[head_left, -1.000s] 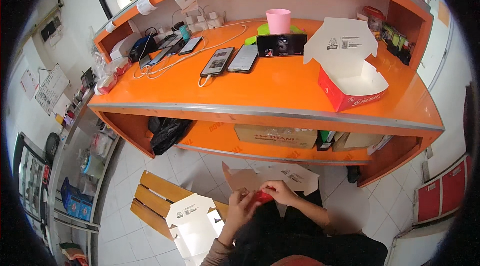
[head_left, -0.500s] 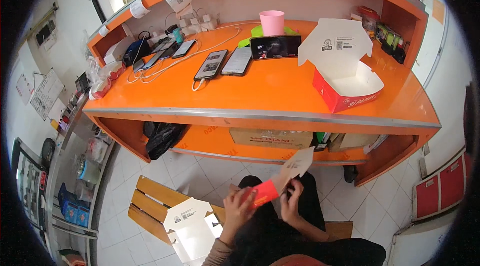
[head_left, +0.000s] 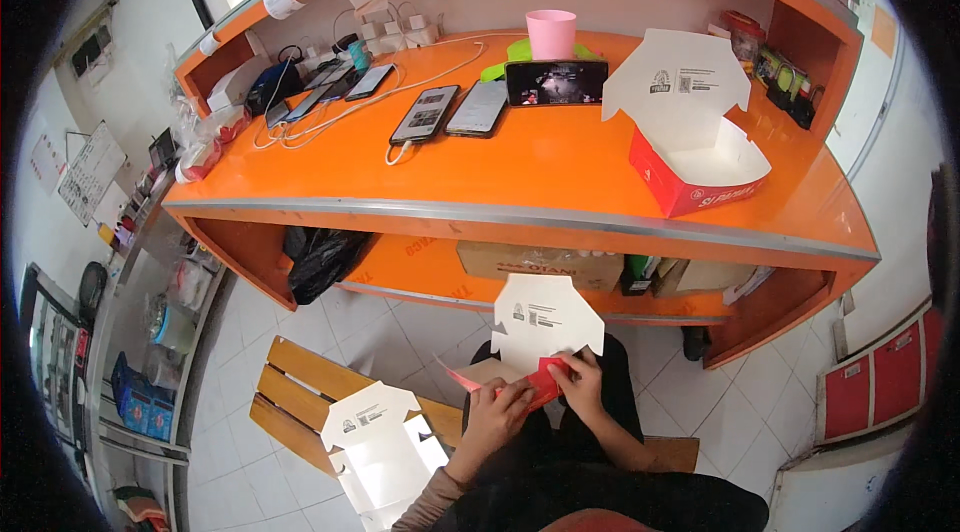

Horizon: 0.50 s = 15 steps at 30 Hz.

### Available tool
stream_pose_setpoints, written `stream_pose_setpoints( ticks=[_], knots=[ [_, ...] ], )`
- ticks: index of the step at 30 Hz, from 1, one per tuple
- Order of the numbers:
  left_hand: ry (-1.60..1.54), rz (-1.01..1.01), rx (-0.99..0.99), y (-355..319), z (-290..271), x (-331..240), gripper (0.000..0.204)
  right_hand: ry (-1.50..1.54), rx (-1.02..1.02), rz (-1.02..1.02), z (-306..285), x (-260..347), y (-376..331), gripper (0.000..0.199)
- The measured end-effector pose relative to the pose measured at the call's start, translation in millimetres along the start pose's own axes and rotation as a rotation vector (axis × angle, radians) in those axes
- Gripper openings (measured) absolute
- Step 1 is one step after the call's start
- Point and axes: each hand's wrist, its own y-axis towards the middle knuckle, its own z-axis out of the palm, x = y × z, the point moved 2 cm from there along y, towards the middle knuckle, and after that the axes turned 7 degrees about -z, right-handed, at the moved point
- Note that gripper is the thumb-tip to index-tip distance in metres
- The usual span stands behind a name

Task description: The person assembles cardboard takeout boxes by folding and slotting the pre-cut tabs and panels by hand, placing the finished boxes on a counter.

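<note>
2 bare hands are at work on a red-and-white carton (head_left: 545, 327), located above the lap, below the front edge of the orange counter (head_left: 500, 167). Its white lid panel stands raised on the far side; a thin red flap juts out to the left.

Left hand (head_left: 497, 414): fingers bent and pressed together against the red wall; the thumb is out of sight beneath. Right hand (head_left: 580, 385): thumb and forefinger pinch the red wall near its right corner; the other fingers are curled and partly concealed. The carton's underside and the folds under the fingertips cannot be made out.

To the left, an unfolded carton (head_left: 385, 457) lies on a slatted wooden bench (head_left: 278, 384). Its lower end is cut off by the picture edge, and the left sleeve (head_left: 440, 500) overlaps its right side.

On the counter, an erected carton (head_left: 700, 157) stands with its lid up. To its left, a propped phone (head_left: 556, 84) hides the base of a pink cup (head_left: 551, 35); 2 flat phones (head_left: 424, 114) lie beside it. Under the counter, a black bag (head_left: 330, 257) is bunched up, contents concealed.
</note>
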Motion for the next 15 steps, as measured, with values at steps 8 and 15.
stream_pose_setpoints(
  ticks=[8,15],
  knots=[
    [0.003,0.108,0.128,4,-3,5,0.047,-0.017,0.299,-0.184,4,-7,-9,0.021],
    [-0.421,-0.156,-0.096,-1,3,6,0.042,-0.145,0.516,-0.259,6,5,-17,0.054]
  ],
)
